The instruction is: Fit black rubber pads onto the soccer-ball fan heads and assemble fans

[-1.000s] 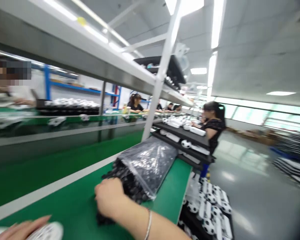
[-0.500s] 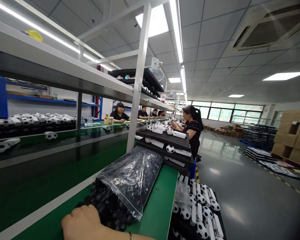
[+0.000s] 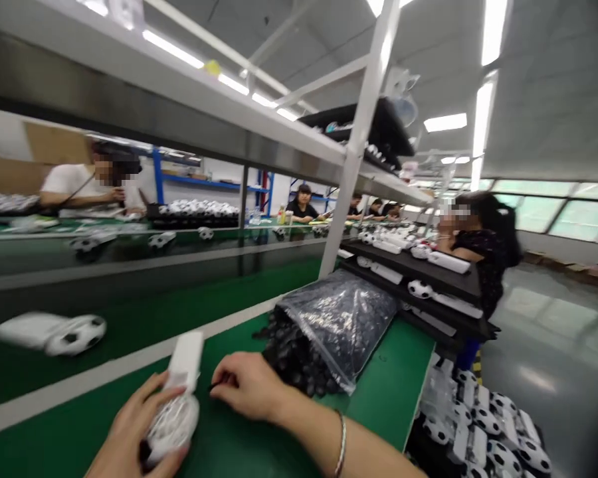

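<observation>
Between my left thumb and fingers sits the white part point(image 3: 174, 421), its round end cupped low in my left hand point(image 3: 134, 431), its long flat end point(image 3: 187, 358) pointing away past the fingertips. That grip is partly open, just wide enough to wrap the round end, and it has hold. Just right of it, there's my right hand point(image 3: 249, 388), nearly closed, thumb and fingers pinching a small dark piece point(image 3: 212, 387), its shape too small to make out, apart from the white part. A bracelet point(image 3: 341, 441) circles that wrist.

Right beyond those knuckles, black bits point(image 3: 303, 362) spill from the mouth of a clear plastic bag point(image 3: 349, 318) lying on the green table point(image 3: 393, 372). Farther left of the left grip, across a pale strip point(image 3: 104, 382), lies a football-patterned part point(image 3: 77, 334). Beyond the bag, black trays point(image 3: 458, 299) stand stacked with more such parts, and a person point(image 3: 488, 245) is beside them. Low to the right of my right hand, another tray point(image 3: 441, 458) carries rows of them.
</observation>
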{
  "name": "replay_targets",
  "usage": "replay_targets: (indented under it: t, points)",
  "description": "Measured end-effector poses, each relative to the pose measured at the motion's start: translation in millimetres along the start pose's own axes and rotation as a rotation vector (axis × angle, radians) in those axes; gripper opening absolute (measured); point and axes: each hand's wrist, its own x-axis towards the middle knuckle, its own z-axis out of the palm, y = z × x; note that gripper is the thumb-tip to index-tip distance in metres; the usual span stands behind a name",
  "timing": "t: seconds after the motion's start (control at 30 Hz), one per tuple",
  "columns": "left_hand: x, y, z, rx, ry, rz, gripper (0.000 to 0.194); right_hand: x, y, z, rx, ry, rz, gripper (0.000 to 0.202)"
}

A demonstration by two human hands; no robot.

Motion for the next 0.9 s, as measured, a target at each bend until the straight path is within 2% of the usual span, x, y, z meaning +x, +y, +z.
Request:
replay_targets:
  t: [0.1,0.27,0.43,0.67,0.9]
  points:
    - [-1.8,12.0,-10.6,-0.084,-0.18,-0.058,0.045,-4.8,-8.9,-4.9,0.115,-0.022,-0.064,0.006]
    - [8.4,31.5,-24.6,-0.29,-0.289,-0.074,0.051,-10.0,-19.9,-15.7,0.207,-0.083,-0.191,0.01]
    - [8.7,36.3,-28.1,-0.318,-0.306,-0.103,0.056,-16.7,-26.9,-13.2,0.281,-0.155,-0.231,0.009]
    - [8.8,35.9,-27.8,-0.32,-0.322,-0.097,0.056,-16.8,-28.9,1.3,0.307,-0.138,-0.216,0.002]
    - [9.2,36.3,-28.9,-0.335,-0.342,-0.134,0.056,-17.1,-32.4,0.7,0.332,-0.123,-0.209,0.008]
